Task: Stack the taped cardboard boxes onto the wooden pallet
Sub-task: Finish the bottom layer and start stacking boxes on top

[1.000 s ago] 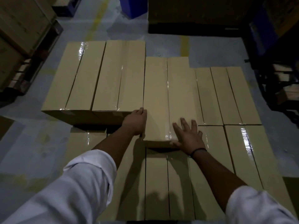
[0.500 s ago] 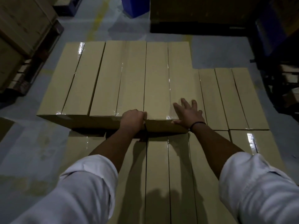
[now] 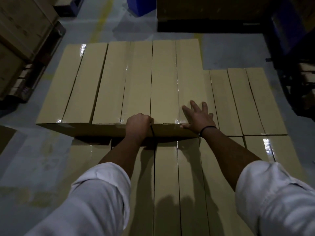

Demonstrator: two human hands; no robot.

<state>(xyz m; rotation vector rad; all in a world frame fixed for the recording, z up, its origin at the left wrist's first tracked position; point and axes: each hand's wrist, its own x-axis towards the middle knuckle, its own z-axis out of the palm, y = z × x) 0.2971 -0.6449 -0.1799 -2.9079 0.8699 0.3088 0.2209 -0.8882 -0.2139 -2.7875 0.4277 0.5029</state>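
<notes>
Near edge: white sleeves (image 3: 95,201) fill the bottom of the head view. Below the arms lies the lower layer of boxes (image 3: 187,176), long sides running away from the person, tape seams glossy. Left hand (image 3: 139,124): clenched, knuckles set against the near top edge where the third upper box (image 3: 163,82) meets its neighbour; no grip on anything visible. Right hand (image 3: 197,116): flat and spread on that box's top, near its right corner, palm down, a dark wristband (image 3: 208,128) behind it. Change over the last second: this box sat short of the row, its near end jutting toward the person; it has since slid forward, and its near end now lines up with the two upper boxes (image 3: 102,82) to its left, sides touching. Judgement: placement of this box is essentially done, and the upper layer's right portion, over the exposed lower boxes (image 3: 238,103), remains open for more. Not visible: the wooden pallet itself, wholly covered by the stack. The left fingertips are tucked out of sight. Far background is dim: crates (image 3: 20,31) at left, a blue object (image 3: 141,5) cut off at the top.
</notes>
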